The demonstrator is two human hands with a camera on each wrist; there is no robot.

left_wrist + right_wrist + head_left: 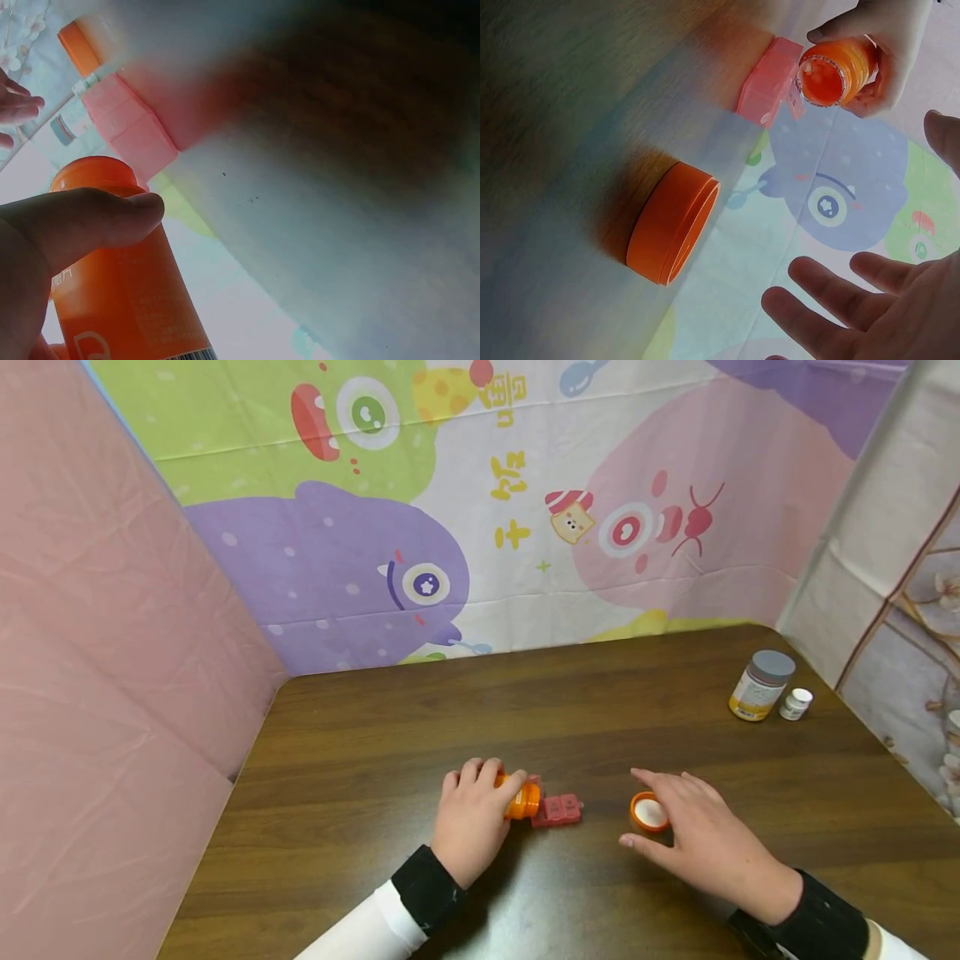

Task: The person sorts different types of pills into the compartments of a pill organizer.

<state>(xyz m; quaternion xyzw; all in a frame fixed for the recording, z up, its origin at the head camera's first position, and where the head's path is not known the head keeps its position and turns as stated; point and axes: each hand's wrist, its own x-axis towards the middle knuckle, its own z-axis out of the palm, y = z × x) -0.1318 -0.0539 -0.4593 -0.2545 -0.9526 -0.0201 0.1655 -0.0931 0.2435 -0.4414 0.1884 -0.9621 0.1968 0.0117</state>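
My left hand [471, 822] grips an orange pill bottle [124, 277], its thumb lying across the bottle near the neck. The bottle is uncapped and tilted, its mouth pointing right beside a red pill organizer [561, 810]. In the right wrist view, pale bits show inside the bottle mouth [823, 81]. Part of the organizer is hidden behind the bottle; its right compartments have closed lids, and one lid at the left seems raised. My right hand [708, 835] hovers with spread fingers around the orange cap [671, 223], which lies on the table with its white inside up. I see no finger touching it.
At the table's back right stand a grey-lidded jar [761, 685] and a small white bottle [796, 704]. The brown wooden table [375, 735] meets a cartoon-print curtain [525, 568] at the back and a pink cloth [112, 693] on the left.
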